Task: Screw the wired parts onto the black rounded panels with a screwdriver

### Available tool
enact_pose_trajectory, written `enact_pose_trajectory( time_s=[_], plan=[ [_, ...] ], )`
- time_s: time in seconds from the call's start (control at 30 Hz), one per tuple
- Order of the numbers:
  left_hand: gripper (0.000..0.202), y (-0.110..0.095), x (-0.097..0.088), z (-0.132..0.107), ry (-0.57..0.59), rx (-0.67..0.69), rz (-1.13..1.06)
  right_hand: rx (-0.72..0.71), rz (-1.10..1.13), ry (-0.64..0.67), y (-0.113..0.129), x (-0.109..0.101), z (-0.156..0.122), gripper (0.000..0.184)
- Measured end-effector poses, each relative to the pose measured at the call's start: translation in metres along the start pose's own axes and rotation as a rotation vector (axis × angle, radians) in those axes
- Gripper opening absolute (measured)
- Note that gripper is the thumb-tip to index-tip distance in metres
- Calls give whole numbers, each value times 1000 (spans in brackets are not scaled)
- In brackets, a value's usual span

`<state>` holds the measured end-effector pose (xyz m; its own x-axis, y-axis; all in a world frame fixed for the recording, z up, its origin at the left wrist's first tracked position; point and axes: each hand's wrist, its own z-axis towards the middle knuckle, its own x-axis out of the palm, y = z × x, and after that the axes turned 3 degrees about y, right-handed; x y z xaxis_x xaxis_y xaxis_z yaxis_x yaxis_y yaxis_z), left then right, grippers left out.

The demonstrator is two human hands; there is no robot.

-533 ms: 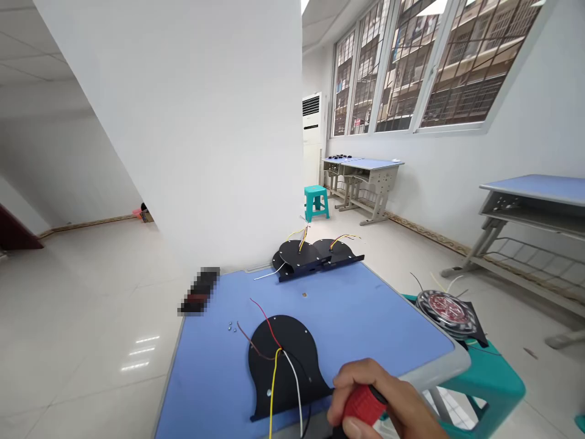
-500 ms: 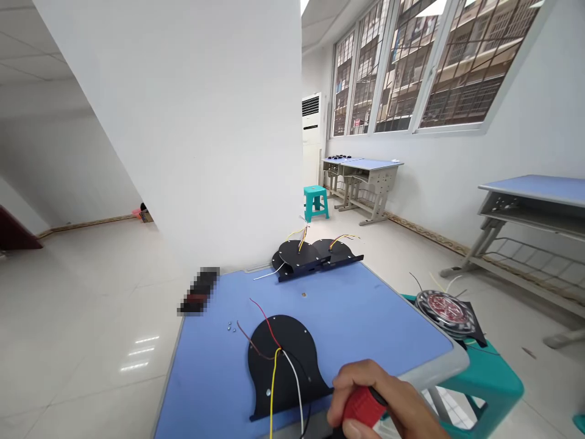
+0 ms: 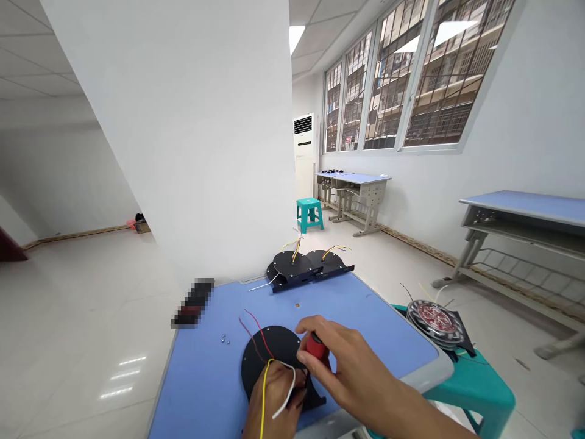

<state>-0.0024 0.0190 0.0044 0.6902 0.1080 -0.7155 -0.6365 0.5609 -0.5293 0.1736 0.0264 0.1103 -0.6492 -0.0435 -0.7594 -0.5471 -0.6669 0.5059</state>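
A black round plate (image 3: pixel 270 352) with red, yellow and white wires lies near the front of the blue table (image 3: pixel 356 305). My right hand (image 3: pixel 340 360) is closed round a red-handled tool (image 3: pixel 315 346), held upright over the plate. My left hand (image 3: pixel 274 396) rests on the plate's near edge with fingers curled at the yellow and white wires. What its fingers pinch is not clear.
Several more black plates with wires (image 3: pixel 304 266) lie at the table's far edge. Small screws (image 3: pixel 224 339) and a brass bit (image 3: pixel 297 304) lie loose on the table. A red patterned disc (image 3: pixel 434 317) sits on a teal stool (image 3: pixel 475 381) to the right. A white pillar (image 3: pixel 205 152) stands behind.
My right hand moved left and forward with the red tool, from the table's front edge to over the plate. My left hand came into view on the plate. The view shifted slightly.
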Motion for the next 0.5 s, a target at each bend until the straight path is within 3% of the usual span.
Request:
enact_pose_trajectory(
  time_s=[0.1,0.23,0.4,0.5],
  plan=[
    [24,9,3,2,31,-105,9,48,-44,63,-5,9,11,17],
    [24,16,10,-2,-53,-58,-47,69,-42,108,-9,13,17,19],
    [26,18,12,-2,-41,-67,-31,78,-77,138,-9,12,22,21],
    [26,21,13,-2,-91,6,-31,83,-105,156,-10,12,26,21]
  ],
)
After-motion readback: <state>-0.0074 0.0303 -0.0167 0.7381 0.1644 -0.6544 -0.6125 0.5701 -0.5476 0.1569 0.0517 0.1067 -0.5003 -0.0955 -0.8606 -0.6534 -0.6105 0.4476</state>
